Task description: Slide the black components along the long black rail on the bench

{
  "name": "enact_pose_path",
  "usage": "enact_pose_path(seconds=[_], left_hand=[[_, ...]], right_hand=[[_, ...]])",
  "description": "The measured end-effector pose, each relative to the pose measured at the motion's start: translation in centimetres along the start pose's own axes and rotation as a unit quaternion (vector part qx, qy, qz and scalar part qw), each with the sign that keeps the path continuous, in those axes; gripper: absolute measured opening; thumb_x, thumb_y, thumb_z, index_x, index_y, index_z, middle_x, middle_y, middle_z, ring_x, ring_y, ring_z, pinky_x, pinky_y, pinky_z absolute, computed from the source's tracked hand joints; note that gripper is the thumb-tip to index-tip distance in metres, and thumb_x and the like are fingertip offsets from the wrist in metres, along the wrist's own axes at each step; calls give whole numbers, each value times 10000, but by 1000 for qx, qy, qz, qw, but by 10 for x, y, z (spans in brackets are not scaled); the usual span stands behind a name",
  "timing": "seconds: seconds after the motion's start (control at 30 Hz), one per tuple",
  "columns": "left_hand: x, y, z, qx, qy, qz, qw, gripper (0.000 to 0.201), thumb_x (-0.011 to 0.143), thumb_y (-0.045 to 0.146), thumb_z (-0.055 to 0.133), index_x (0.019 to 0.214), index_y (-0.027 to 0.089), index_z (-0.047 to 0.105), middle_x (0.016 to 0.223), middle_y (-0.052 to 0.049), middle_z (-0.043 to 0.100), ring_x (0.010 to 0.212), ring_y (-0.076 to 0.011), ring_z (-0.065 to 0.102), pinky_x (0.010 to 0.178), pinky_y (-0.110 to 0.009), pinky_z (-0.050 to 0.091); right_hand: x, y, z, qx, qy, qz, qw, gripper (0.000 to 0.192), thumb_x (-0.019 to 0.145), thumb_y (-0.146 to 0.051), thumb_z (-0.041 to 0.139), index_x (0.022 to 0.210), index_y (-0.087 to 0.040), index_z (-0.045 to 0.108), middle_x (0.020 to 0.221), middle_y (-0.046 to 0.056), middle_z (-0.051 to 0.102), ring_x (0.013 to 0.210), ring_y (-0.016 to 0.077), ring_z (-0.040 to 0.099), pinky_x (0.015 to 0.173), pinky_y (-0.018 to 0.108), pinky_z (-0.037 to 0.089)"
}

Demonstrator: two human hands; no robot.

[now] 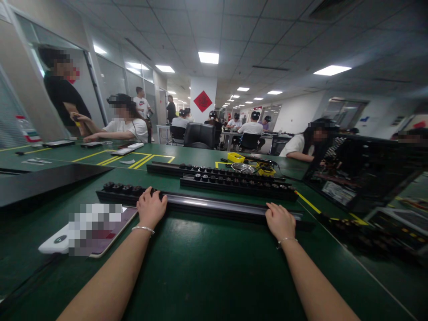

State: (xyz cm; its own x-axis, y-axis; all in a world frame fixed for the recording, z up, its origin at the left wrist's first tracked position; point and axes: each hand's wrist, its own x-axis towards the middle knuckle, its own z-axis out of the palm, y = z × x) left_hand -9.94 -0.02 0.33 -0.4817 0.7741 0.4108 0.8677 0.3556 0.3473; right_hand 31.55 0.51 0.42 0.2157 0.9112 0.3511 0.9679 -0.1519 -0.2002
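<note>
A long black rail (214, 206) lies across the green table (200, 267) in front of me, with a row of black knobs at its left end. My left hand (151, 207) grips the rail near those knobs. My right hand (280, 220) rests on the rail's right end, fingers curled over it. Both wrists wear thin bracelets. Two more black rails (234, 180) studded with knobs lie just behind the first.
A phone on a white power bank (55, 243) lies at my left. A yellow box (236, 157) and a metal bowl (243, 168) sit behind the rails. A black open case (354, 174) stands at right. Several people sit or stand around the tables beyond.
</note>
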Motion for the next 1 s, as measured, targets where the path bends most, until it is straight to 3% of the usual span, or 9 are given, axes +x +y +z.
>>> enact_pose_path(seconds=[0.37,0.6,1.0], left_hand=[[-4,4,-7,-13,-14,-6,1000,482,850,423,375,1285,264,509,1419,-115,377,1213,-340,388,983,-531,315],[-4,5,-6,-13,-7,-4,1000,551,860,417,338,1356,187,413,1402,-141,405,1192,-344,407,985,-543,318],[-5,7,-6,-1,-9,9,1000,511,882,388,314,1328,170,435,1384,-133,430,1168,-338,444,981,-537,327]], right_hand=[[-2,-3,-4,16,-12,10,1000,525,889,-352,226,1267,-220,565,1349,21,515,1278,238,386,1046,453,277],[-1,-2,1,14,15,10,1000,490,872,-310,266,1228,-237,596,1324,18,539,1258,232,405,1033,438,287],[0,-1,0,16,-5,5,1000,520,881,-340,226,1246,-228,578,1333,24,529,1268,239,394,1038,457,279]])
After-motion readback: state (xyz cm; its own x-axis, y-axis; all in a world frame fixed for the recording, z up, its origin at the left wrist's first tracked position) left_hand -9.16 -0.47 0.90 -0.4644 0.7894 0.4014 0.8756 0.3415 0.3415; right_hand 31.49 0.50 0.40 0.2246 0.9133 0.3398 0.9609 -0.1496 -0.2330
